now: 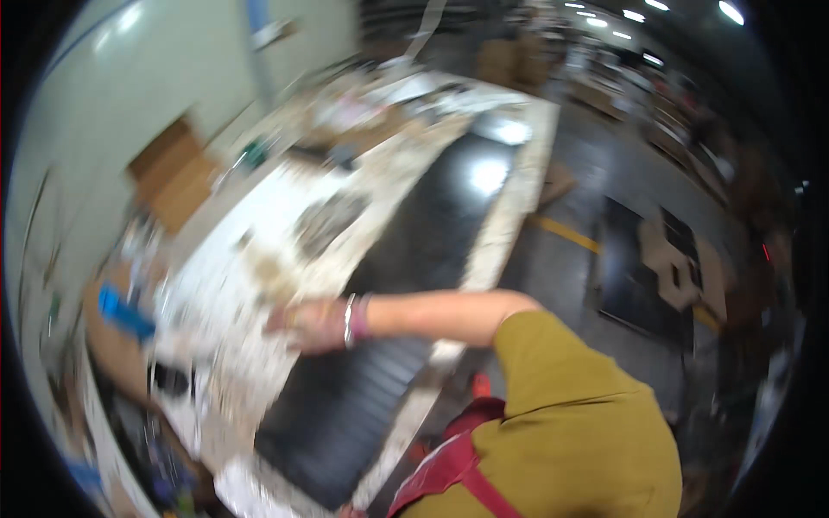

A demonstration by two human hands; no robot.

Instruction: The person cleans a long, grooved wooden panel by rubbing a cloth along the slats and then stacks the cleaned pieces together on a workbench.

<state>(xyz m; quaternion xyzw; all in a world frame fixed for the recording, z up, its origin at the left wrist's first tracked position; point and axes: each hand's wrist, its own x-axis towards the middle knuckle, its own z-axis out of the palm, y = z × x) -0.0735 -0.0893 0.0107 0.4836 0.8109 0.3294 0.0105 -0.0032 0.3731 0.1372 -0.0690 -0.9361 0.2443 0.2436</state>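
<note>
A long, glossy black panel (pixel 432 216) lies along the worn white worktable (pixel 216 285). My right arm, in a mustard sleeve, reaches across the panel from the right. At its end, my right hand (pixel 315 326) is over the panel's left edge and the bare tabletop; the fingers are smeared by motion, and whether it touches the surface is unclear. A bracelet and a purplish cuff circle that wrist. Only a sliver of my left hand (pixel 350 511) shows at the lower edge, by the near end of the panel, its fingers hidden.
A grey rag-like heap (pixel 330 223) rests left of the panel. Beyond are clutter and an open cardboard box (pixel 175 173) by the wall. A blue object (pixel 125 312) stands at the left. On the floor at right lie dark panels (pixel 635 268) and cut cardboard (pixel 669 263).
</note>
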